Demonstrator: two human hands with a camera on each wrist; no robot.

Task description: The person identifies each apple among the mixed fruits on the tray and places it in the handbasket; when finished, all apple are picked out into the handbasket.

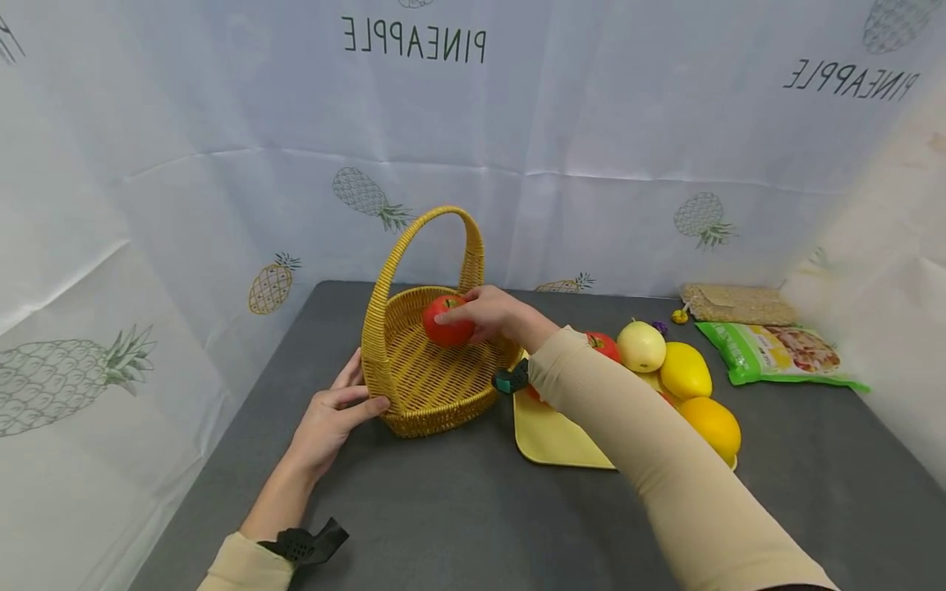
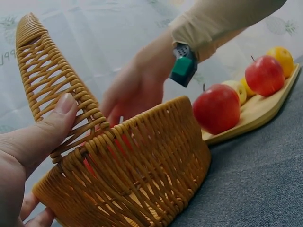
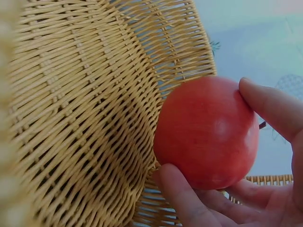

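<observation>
My right hand [image 1: 484, 316] grips a red apple [image 1: 446, 322] over the inside of a yellow wicker basket [image 1: 414, 382] with a tall arched handle. In the right wrist view my fingers [image 3: 270, 106] curl round the apple [image 3: 206, 132] just above the basket weave [image 3: 80, 123]. At the basket's near left side my left hand [image 1: 336, 410] holds the rim, thumb pressed on the wicker. The left wrist view shows that thumb [image 2: 52, 127] against the handle's base on the basket [image 2: 137, 175].
A yellow tray [image 1: 550, 435] to the right of the basket carries a red apple [image 1: 604, 345], a pale apple [image 1: 641, 345], a lemon [image 1: 685, 370] and an orange [image 1: 713, 427]. A green packet [image 1: 776, 353] and a grain bag [image 1: 735, 304] lie at the back right.
</observation>
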